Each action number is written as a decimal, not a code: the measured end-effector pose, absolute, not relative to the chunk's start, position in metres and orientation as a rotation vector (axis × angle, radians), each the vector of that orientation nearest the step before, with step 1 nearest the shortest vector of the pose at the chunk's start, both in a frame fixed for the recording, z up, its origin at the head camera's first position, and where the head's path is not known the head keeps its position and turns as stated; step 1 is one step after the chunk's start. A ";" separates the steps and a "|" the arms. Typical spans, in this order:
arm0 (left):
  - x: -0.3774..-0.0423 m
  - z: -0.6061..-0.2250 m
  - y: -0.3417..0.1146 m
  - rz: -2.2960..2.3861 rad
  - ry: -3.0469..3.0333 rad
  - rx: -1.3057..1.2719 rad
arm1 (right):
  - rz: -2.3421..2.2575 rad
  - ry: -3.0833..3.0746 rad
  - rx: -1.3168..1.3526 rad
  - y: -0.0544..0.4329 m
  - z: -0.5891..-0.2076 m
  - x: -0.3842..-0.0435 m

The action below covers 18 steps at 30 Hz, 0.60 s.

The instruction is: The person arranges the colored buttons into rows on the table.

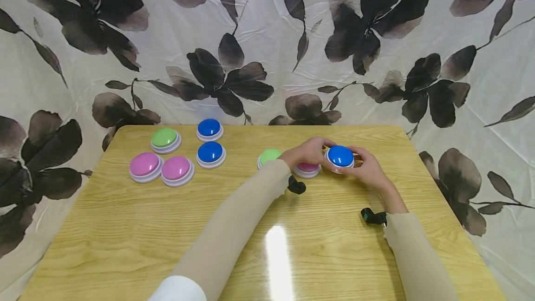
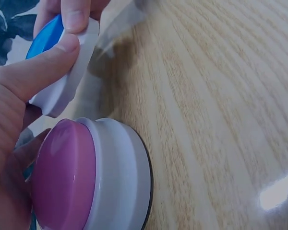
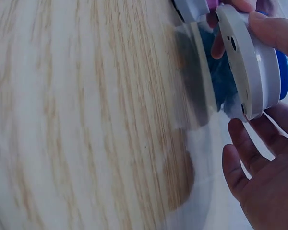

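Nearest, low in the head view: bare, glossy table [image 1: 125,245] with wide open room across the lower left and centre, two beige sleeves crossing it.

Right of centre: blue button [image 1: 340,156] lifted just off the table, pinched between both hands. Left hand [image 1: 307,151] gripping its near-left rim, thumb and fingers curled round the white base; right hand [image 1: 368,167] cupping the right side, fingers curled on the rim. In the right wrist view, button [image 3: 259,67] tilted on edge, underside clear of the wood.

Just under the left hand: one pink button [image 1: 307,169] resting on the table, close against the palm in the left wrist view [image 2: 86,177]. Left of it, touching the wrist area: one green button [image 1: 269,156].

Upper left of the table, well apart: five more buttons in a cluster, namely two pink [image 1: 144,166] [image 1: 177,170], two blue [image 1: 211,153] [image 1: 209,129], one green [image 1: 165,139], the rearmost near the far edge.

Count overall: three blue, three pink, two green.

Behind: flower-printed cloth [image 1: 267,36].
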<state>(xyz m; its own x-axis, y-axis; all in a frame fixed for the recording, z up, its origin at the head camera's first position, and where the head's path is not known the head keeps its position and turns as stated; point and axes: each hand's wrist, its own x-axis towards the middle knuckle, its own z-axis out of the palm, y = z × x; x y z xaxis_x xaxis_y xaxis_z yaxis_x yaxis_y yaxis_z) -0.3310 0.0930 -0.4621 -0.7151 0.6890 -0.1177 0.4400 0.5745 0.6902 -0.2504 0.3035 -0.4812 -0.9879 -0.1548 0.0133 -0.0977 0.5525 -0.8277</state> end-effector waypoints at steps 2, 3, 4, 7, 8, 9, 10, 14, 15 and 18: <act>-0.332 -0.463 0.094 0.898 2.441 0.921 | -1.437 2.707 -0.214 0.304 -0.482 -0.250; -0.332 -0.463 0.095 0.895 2.437 0.922 | -1.437 2.702 -0.212 0.304 -0.482 -0.250; -0.333 -0.463 0.095 0.893 2.435 0.923 | -1.438 2.697 -0.212 0.303 -0.482 -0.250; -0.333 -0.463 0.095 0.882 2.427 0.933 | -1.434 2.692 -0.206 0.303 -0.484 -0.250; -0.333 -0.463 0.095 0.876 2.423 0.929 | -1.432 2.692 -0.201 0.304 -0.485 -0.250; -0.333 -0.463 0.096 0.872 2.420 0.927 | -1.431 2.693 -0.198 0.304 -0.485 -0.250; -0.333 -0.464 0.096 0.864 2.422 0.929 | -1.429 2.694 -0.197 0.304 -0.486 -0.250; -0.333 -0.465 0.097 0.823 2.434 0.943 | -1.412 2.696 -0.200 0.305 -0.490 -0.251; -0.333 -0.465 0.098 0.816 2.437 0.945 | -1.413 2.694 -0.201 0.305 -0.491 -0.251; -0.334 -0.466 0.098 0.793 2.443 0.948 | -1.424 2.679 -0.197 0.305 -0.493 -0.251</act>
